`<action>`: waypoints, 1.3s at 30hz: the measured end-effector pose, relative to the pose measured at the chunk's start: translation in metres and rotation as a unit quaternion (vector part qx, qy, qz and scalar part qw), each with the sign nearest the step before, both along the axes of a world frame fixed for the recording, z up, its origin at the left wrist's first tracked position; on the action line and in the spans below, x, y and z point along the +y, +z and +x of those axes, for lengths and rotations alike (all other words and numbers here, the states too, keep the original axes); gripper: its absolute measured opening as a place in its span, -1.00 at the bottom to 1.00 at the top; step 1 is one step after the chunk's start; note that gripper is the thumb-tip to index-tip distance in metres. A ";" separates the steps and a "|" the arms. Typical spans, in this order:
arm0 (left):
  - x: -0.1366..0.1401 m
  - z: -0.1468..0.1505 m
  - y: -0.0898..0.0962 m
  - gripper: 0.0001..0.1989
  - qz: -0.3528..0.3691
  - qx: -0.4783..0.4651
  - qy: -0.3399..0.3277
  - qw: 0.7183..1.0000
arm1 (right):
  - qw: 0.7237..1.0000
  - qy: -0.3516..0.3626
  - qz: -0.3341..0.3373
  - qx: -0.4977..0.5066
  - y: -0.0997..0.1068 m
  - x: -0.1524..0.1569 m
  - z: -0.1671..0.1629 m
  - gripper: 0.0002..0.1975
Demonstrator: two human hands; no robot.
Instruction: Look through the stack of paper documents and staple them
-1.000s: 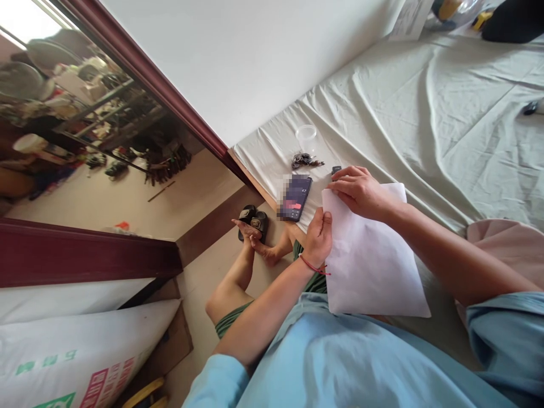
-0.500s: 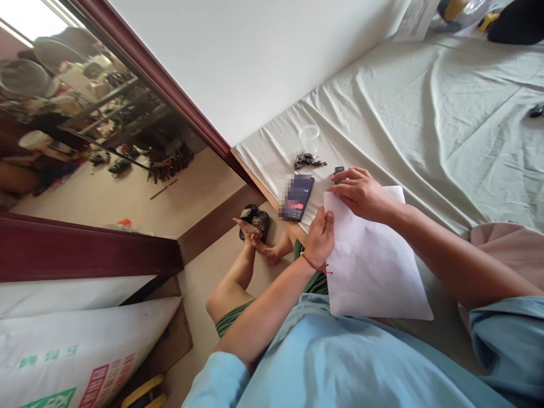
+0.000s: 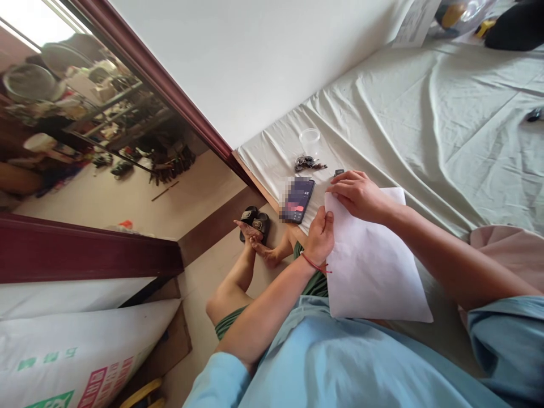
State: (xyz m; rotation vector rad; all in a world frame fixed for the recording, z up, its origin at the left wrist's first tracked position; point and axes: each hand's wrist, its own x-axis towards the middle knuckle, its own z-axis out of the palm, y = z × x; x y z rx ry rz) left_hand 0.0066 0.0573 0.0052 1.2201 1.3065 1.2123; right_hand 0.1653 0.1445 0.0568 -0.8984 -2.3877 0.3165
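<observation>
A white sheet of paper [image 3: 374, 272] lies across my lap and the edge of the bed. My left hand [image 3: 320, 238] grips its left edge, thumb on top and fingers underneath. At the top left corner, my right hand [image 3: 359, 195] has its fingers bent together on the paper; its thumb is hidden. A small black object [image 3: 339, 171] lies just beyond the right fingers, partly covered by them. To the left of that hand is a phone [image 3: 302, 198] with its screen lit. A bunch of keys [image 3: 306, 164] rests above the phone.
A clear plastic cup [image 3: 309, 137] stands by the keys on the pale bed sheet [image 3: 391, 124]. Black slippers [image 3: 260, 224] are on the floor by my bare feet. A printed white sack [image 3: 85, 340] leans at lower left, below a dark red door frame [image 3: 85, 249].
My right fingers have shifted slightly down, covering more of the small black object. The left hand and the paper stay nearly in place; the view has tilted a little.
</observation>
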 end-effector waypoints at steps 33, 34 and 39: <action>-0.026 0.035 -0.033 -0.77 -0.279 -0.147 0.013 0.949 | 0.913 -0.176 -0.273 -0.247 -0.022 0.023 0.033 -0.68; -0.024 0.036 -0.033 -0.78 -0.280 -0.141 0.018 0.949 | 0.913 -0.173 -0.273 -0.249 -0.022 0.026 0.032 -0.68; -0.016 0.041 -0.026 -0.79 -0.297 -0.127 0.038 0.946 | 0.913 -0.158 -0.272 -0.261 -0.022 0.039 0.029 -0.68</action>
